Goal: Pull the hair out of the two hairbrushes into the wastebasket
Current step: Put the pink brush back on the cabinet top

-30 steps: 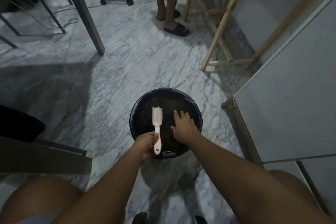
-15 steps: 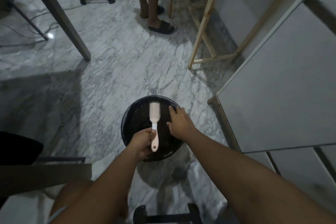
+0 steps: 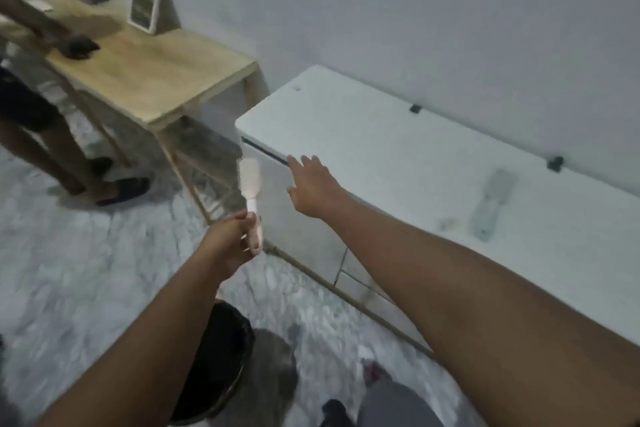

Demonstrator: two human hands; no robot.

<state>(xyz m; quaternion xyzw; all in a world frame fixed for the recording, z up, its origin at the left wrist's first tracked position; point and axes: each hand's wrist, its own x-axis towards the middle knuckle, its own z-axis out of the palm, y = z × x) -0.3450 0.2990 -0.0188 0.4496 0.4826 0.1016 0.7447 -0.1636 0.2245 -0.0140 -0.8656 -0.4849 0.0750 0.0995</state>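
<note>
My left hand (image 3: 230, 237) grips the handle of a pale pink hairbrush (image 3: 250, 184), which stands upright in the air in front of the white cabinet (image 3: 398, 156). My right hand (image 3: 310, 184) is stretched out with straight, spread fingers at the cabinet's front top edge and holds nothing. A second, greyish hairbrush (image 3: 493, 204) lies flat on the cabinet top, to the right of that hand. The black wastebasket (image 3: 214, 360) stands on the floor below my left forearm, partly hidden by it. The frame is blurred.
A wooden table (image 3: 152, 80) with two framed pictures stands left of the cabinet against the wall. Another person's legs in dark slippers (image 3: 121, 189) are by that table. A small pale scrap (image 3: 446, 224) lies on the cabinet near the grey brush. The floor is grey marble.
The view swung up from the wastebasket to the cabinet. My left hand lifted the pink brush away from the basket. My right hand left the basket and reached out to the cabinet's edge.
</note>
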